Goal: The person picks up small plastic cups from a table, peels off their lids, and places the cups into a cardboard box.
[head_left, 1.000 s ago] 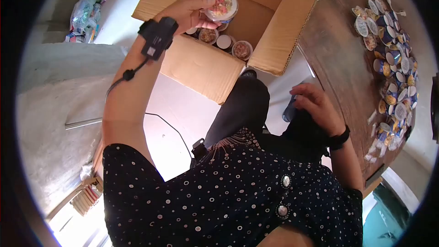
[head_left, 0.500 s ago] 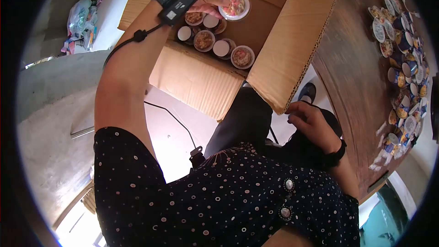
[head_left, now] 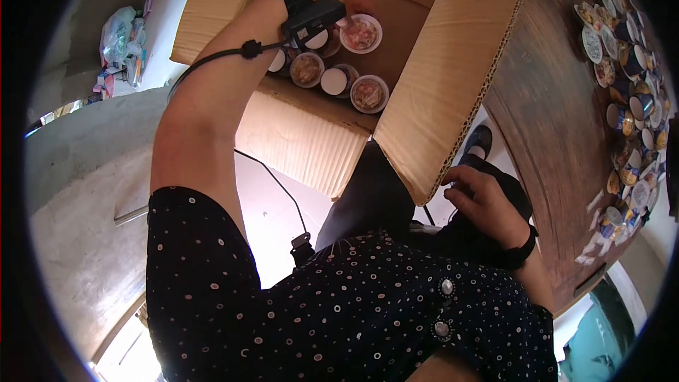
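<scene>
My left hand (head_left: pixel 339 13) reaches into an open cardboard box (head_left: pixel 449 64), largely hidden behind a black device on the wrist. Its fingers are at the rim of a clear-lidded cup (head_left: pixel 362 35) with pink and pale contents. Several similar cups stand beside it, among them a brownish cup (head_left: pixel 307 71), a reddish cup (head_left: pixel 369 94) and a white-topped cup (head_left: pixel 334 82). Near the lower corner of the box's right flap, my right hand (head_left: pixel 482 204) hovers above my leg, holding nothing, with thumb and fingers loosely bent and apart.
On the right, a brown wooden table (head_left: pixel 541 99) bears a crowd of cups (head_left: pixel 633 110), some lying on their sides. A black cable (head_left: pixel 272 173) hangs below the box. Plastic bags (head_left: pixel 122 39) lie at the upper left.
My left hand has lowered the pink-filled cup into the box, beside the other cups. My right hand has stayed nearly still near the flap corner.
</scene>
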The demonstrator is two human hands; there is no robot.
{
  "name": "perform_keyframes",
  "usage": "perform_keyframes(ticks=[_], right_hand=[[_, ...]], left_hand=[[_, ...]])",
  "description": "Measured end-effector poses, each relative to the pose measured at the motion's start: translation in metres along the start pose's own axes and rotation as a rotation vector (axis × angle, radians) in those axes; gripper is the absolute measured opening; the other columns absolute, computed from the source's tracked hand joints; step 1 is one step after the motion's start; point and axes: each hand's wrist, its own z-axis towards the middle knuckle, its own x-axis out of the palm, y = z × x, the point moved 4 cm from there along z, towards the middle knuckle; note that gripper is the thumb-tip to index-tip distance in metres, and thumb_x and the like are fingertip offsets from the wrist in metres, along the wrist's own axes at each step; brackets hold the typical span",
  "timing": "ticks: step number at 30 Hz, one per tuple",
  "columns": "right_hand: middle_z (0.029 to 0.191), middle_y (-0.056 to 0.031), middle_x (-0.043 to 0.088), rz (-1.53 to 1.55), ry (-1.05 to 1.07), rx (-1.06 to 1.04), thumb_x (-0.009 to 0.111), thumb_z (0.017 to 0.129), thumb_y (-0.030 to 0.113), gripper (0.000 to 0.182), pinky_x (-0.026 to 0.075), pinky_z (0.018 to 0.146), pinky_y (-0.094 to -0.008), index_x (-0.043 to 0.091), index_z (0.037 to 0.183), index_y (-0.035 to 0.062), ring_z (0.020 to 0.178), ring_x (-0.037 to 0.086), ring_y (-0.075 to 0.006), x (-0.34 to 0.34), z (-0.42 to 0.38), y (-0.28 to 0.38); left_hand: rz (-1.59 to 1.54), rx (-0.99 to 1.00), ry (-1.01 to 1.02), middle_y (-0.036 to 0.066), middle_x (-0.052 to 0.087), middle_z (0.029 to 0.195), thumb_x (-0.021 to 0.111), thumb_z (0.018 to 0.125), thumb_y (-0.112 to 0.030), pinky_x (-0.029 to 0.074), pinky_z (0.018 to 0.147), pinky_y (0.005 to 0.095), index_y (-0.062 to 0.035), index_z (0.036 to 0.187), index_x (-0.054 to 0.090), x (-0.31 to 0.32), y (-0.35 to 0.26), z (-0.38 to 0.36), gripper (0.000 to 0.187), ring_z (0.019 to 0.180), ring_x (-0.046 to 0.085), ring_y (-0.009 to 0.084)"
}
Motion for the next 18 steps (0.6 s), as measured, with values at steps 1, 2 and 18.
perform_keyframes(ticks=[1,2,18], right_hand=[[0.098,-0.0142,0.063,-0.007,-0.003,-0.01,0.058,0.086,0.006,0.022,0.049,0.071,-0.0302,0.057,0.107,-0.0027,0.082,0.063,-0.0208,0.0,0.0,0.0],[0.098,-0.0142,0.063,-0.006,-0.004,-0.011,0.058,0.086,0.006,0.022,0.049,0.071,-0.0302,0.057,0.107,-0.0027,0.082,0.063,-0.0208,0.0,0.0,0.0],[0.101,-0.0149,0.063,0.002,-0.02,-0.031,0.058,0.086,0.004,0.023,0.05,0.073,-0.0301,0.056,0.108,-0.0026,0.083,0.063,-0.0214,-0.001,0.0,-0.001]], left_hand=[[-0.03,0.028,-0.01,0.006,0.053,0.125,0.066,0.074,-0.007,0.036,0.092,0.0224,-0.0011,0.132,0.042,0.006,-0.005,-0.004,0.063,0.109,0.048,0.0105],[-0.044,0.041,-0.014,0.005,0.053,0.124,0.066,0.074,-0.008,0.036,0.092,0.0218,-0.0016,0.132,0.043,0.005,-0.004,-0.002,0.063,0.109,0.048,0.0099],[0.143,-0.047,-0.054,0.002,0.053,0.126,0.066,0.077,-0.019,0.034,0.096,0.0259,-0.0097,0.128,0.05,-0.015,0.036,0.027,0.055,0.115,0.046,0.0143]])
